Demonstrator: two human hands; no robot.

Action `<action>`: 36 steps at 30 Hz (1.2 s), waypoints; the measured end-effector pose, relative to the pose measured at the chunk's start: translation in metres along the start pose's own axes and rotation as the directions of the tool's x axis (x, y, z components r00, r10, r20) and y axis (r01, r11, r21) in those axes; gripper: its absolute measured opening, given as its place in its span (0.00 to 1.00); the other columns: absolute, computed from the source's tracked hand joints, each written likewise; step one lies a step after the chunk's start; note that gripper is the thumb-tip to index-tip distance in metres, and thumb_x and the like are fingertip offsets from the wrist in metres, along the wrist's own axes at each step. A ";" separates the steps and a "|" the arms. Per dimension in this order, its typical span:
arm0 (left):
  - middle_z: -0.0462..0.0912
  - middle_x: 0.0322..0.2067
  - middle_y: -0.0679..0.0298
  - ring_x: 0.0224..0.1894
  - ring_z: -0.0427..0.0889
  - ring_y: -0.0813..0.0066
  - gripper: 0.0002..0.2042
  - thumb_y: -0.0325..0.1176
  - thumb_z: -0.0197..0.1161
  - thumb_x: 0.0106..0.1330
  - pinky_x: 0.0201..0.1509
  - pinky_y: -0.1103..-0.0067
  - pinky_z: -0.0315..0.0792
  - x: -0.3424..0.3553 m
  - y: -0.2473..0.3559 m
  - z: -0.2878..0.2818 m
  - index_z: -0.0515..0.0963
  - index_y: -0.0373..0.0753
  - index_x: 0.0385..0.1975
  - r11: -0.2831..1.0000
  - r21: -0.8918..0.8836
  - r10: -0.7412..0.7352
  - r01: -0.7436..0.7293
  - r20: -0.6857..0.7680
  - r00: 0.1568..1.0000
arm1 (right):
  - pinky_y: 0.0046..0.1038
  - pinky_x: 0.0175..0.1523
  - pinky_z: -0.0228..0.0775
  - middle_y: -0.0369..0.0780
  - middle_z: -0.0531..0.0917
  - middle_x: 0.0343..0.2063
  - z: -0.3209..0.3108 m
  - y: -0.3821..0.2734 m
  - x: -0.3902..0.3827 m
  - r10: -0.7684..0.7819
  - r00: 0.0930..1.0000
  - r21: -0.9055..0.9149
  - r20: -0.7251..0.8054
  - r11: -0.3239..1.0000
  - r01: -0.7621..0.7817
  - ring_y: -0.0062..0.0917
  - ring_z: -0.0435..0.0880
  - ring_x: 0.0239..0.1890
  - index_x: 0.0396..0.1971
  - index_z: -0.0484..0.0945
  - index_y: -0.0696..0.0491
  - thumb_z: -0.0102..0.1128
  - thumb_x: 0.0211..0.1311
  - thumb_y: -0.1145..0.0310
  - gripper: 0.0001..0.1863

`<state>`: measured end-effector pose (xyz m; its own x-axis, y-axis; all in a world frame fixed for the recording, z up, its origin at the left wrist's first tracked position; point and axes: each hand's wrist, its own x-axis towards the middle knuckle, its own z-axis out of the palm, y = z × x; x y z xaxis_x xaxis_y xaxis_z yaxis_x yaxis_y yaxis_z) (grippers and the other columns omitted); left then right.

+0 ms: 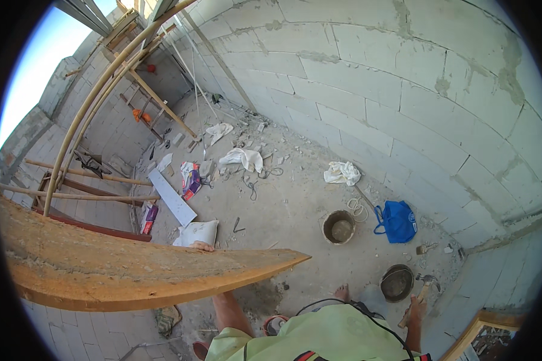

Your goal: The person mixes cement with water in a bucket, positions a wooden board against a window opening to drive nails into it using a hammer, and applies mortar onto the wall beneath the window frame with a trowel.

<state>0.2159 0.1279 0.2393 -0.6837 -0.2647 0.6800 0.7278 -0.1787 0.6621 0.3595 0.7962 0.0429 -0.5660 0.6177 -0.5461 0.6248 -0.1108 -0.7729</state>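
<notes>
A long, thick wooden plank (132,271), its top smeared with dried mortar, reaches in from the left and tapers to a point near the middle. My left hand (203,246) grips the plank's far edge; its fingers show there, while the plank hides the palm and wrist. Low on the right, my right hand (412,314) is wrapped round the wooden handle of a hammer (426,285). The hammer's metal head points up and away, beside a dark bucket (397,283) on the floor.
Farther off stand a mortar-crusted bucket (339,227) and a blue bag (396,221) near the block wall (403,114). A brush (426,248), white sacks (242,159), a pale board (171,197) and rubble lie on the floor. Scaffold poles (96,108) rise at the left.
</notes>
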 end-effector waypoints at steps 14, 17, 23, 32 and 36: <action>0.78 0.47 0.60 0.46 0.80 0.67 0.37 0.66 0.53 0.60 0.49 0.70 0.77 0.048 -0.064 0.007 0.67 0.38 0.56 0.962 0.256 0.099 0.099 -0.661 0.744 | 0.36 0.22 0.65 0.45 0.76 0.27 0.101 -0.011 0.187 0.054 0.997 -0.409 0.064 0.912 -0.023 0.30 0.73 0.18 0.35 0.72 0.65 0.69 0.47 0.60 0.24; 0.77 0.50 0.58 0.49 0.79 0.64 0.38 0.66 0.53 0.60 0.50 0.67 0.76 0.042 -0.066 -0.010 0.67 0.36 0.58 0.953 0.250 0.069 0.173 -0.731 0.679 | 0.36 0.22 0.65 0.45 0.76 0.27 0.151 -0.094 0.168 0.041 0.986 -0.401 0.161 0.916 0.027 0.30 0.73 0.19 0.34 0.72 0.65 0.69 0.47 0.60 0.24; 0.74 0.54 0.58 0.53 0.77 0.64 0.37 0.64 0.51 0.63 0.55 0.68 0.74 0.045 -0.078 -0.056 0.65 0.36 0.59 0.898 0.199 -0.100 0.393 -0.776 0.622 | 0.36 0.23 0.66 0.45 0.77 0.27 0.250 -0.189 0.141 -0.035 0.960 -0.368 0.278 0.919 0.140 0.30 0.74 0.20 0.34 0.73 0.63 0.69 0.47 0.59 0.23; 0.72 0.57 0.56 0.57 0.72 0.64 0.36 0.62 0.47 0.66 0.58 0.68 0.70 0.081 -0.149 -0.200 0.65 0.35 0.60 0.856 0.102 -0.248 0.506 -0.779 0.576 | 0.37 0.25 0.67 0.44 0.78 0.27 0.382 -0.240 0.094 -0.050 0.963 -0.386 0.265 0.910 0.154 0.31 0.75 0.22 0.34 0.74 0.61 0.68 0.48 0.58 0.22; 0.75 0.53 0.55 0.52 0.76 0.63 0.33 0.61 0.46 0.67 0.54 0.67 0.73 0.115 -0.189 -0.253 0.68 0.34 0.57 0.753 0.104 -0.325 0.650 -0.800 0.504 | 0.37 0.25 0.68 0.43 0.78 0.27 0.432 -0.262 0.076 -0.056 0.967 -0.394 0.247 0.906 0.153 0.31 0.76 0.23 0.34 0.75 0.60 0.68 0.48 0.57 0.22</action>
<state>0.0135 -0.1080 0.1128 -0.5385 -0.8334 -0.1244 0.0974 -0.2082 0.9732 -0.0793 0.5359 0.0649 -0.7151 0.4116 -0.5650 0.6917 0.3004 -0.6568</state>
